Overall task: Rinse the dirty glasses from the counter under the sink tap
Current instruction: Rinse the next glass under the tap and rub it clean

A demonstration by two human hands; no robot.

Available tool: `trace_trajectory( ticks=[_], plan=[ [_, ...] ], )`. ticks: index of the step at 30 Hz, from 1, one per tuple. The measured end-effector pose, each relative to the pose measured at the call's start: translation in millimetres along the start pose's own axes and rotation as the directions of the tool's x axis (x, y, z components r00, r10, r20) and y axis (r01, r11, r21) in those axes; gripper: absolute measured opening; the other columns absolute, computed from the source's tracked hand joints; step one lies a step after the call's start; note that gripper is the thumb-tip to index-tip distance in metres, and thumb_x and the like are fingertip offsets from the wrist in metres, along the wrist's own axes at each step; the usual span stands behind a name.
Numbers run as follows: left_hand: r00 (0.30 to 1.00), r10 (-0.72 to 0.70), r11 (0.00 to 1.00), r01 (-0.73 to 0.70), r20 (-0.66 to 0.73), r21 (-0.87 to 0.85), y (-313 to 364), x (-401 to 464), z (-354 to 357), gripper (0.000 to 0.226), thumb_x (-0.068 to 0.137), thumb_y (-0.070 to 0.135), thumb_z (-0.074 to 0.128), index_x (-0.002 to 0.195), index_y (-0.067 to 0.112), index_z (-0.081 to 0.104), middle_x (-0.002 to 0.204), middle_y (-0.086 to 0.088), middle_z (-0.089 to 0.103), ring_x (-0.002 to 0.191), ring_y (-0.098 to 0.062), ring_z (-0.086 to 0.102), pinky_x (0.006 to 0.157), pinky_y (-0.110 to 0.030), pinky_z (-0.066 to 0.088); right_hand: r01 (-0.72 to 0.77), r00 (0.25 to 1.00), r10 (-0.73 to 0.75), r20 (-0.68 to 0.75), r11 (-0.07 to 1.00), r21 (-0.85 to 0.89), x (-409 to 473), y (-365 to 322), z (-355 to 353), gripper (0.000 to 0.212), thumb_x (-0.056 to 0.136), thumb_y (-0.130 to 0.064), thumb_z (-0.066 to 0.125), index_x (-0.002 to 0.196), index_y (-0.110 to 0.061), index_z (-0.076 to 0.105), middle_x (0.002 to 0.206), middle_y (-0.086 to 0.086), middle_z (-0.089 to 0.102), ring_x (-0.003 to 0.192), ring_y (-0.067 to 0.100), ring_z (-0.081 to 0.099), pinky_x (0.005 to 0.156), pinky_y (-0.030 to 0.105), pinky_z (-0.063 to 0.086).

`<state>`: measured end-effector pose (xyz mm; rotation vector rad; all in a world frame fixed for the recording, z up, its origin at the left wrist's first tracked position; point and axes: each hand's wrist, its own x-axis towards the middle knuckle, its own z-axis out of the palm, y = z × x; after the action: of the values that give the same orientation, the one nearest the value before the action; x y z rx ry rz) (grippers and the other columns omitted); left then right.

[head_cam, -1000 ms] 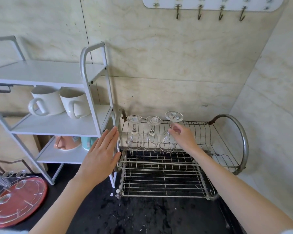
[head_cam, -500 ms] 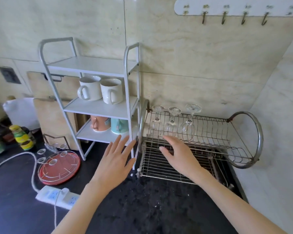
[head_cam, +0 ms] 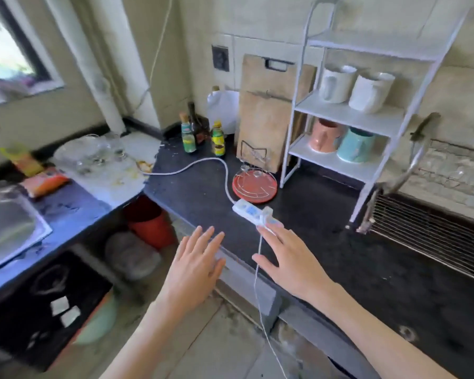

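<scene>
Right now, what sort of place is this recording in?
A home kitchen, most likely, and a rather cluttered one. A steel sink is set into the dark counter, a white shelf rack holds mugs, and cutting boards lean on the wall beside sauce bottles.

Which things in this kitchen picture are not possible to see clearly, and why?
- Sink: cut off by the left edge of the head view; no tap visible.
- Glassware on the left counter: motion blur, so no count.
- Drying rack: cut off by the right edge, and blurred.
</scene>
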<state>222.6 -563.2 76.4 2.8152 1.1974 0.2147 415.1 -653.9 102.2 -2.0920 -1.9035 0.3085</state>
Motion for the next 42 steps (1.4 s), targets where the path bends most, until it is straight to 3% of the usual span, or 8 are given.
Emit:
trace_trajectory(
  ticks=[9,16,22,26,32,35,38,42],
  plan=[
    [0.884,-0.46,0.888,0.46,-0.088,-0.018,-156,-104,-27,0.055,0.087,0.043,0.036,0.128,0.012,0.054,0.132,-0.013,0.055,0.124,-0.038,0.048,0.094,-0.053,0.044,0.336,0.933,-0.343,0.109,0.939,0.075,107,-157,61,0.081,0.08,-0.065,0.016,0.146,-0.022,0.03,0.153,-0.002,0.029,0.141,0.012,0.024,0.114,0.023,0.004],
    [0.778,-0.6,0.79,0.612,-0.183,0.013,-266,-98,-53,0.06,0.09,0.048,0.027,0.136,0.013,0.046,0.14,-0.013,0.046,0.132,-0.036,0.038,0.102,-0.05,0.036,0.494,0.857,-0.505,0.106,0.862,0.116,227,-227,90,0.06,0.096,-0.046,0.041,0.148,-0.023,0.024,0.155,-0.004,0.023,0.143,0.011,0.018,0.115,0.023,0.007],
    [0.695,-0.696,0.715,0.692,-0.178,-0.093,-337,-50,-55,0.056,0.097,0.046,0.032,0.147,0.021,0.024,0.155,-0.004,0.018,0.145,-0.025,0.005,0.116,-0.039,0.009,0.51,0.835,-0.531,0.142,0.845,0.163,339,-263,108,0.058,0.095,-0.044,0.044,0.147,-0.023,0.027,0.153,-0.005,0.028,0.141,0.011,0.023,0.113,0.024,0.018],
    [0.664,-0.74,0.672,0.734,-0.104,-0.099,-377,-28,-33,0.071,0.086,0.057,0.013,0.143,0.019,0.032,0.151,-0.007,0.029,0.142,-0.029,0.017,0.112,-0.041,0.018,0.48,0.838,-0.51,0.194,0.859,0.179,398,-278,128,0.056,0.096,-0.04,0.045,0.146,-0.02,0.03,0.15,-0.003,0.032,0.138,0.012,0.027,0.11,0.022,0.021],
    [0.629,-0.777,0.623,0.776,0.035,-0.101,-447,4,-6,0.062,0.091,0.052,0.023,0.133,0.014,0.048,0.138,-0.012,0.049,0.131,-0.035,0.041,0.099,-0.048,0.04,0.39,0.851,-0.423,0.311,0.906,0.164,476,-297,177,0.056,0.096,-0.039,0.044,0.146,-0.018,0.029,0.15,-0.001,0.033,0.137,0.016,0.031,0.11,0.027,0.025],
    [0.646,-0.761,0.635,0.762,0.069,-0.128,-491,24,8,0.066,0.089,0.052,0.02,0.136,0.013,0.045,0.141,-0.013,0.045,0.134,-0.035,0.036,0.103,-0.048,0.036,0.32,0.874,-0.353,0.334,0.935,0.153,519,-307,205,0.055,0.096,-0.039,0.045,0.145,-0.017,0.03,0.148,0.002,0.036,0.135,0.019,0.035,0.108,0.03,0.03],
    [0.676,-0.728,0.658,0.735,0.113,-0.163,-534,45,19,0.082,0.082,0.063,-0.002,0.146,0.019,0.026,0.153,-0.009,0.023,0.143,-0.029,0.014,0.114,-0.041,0.017,0.175,0.929,-0.214,0.303,0.973,0.149,563,-316,230,0.054,0.097,-0.039,0.044,0.145,-0.016,0.031,0.146,0.006,0.041,0.132,0.023,0.04,0.104,0.033,0.035],
    [0.692,-0.708,0.668,0.721,0.14,-0.184,-585,70,24,0.084,0.076,0.061,-0.006,0.148,0.024,0.017,0.157,-0.004,0.012,0.145,-0.026,0.004,0.116,-0.037,0.008,-0.001,0.991,-0.019,0.133,0.989,0.151,619,-322,243,0.052,0.094,-0.036,0.05,0.137,-0.011,0.037,0.134,0.011,0.044,0.118,0.025,0.048,0.082,0.028,0.04]
  ],
)
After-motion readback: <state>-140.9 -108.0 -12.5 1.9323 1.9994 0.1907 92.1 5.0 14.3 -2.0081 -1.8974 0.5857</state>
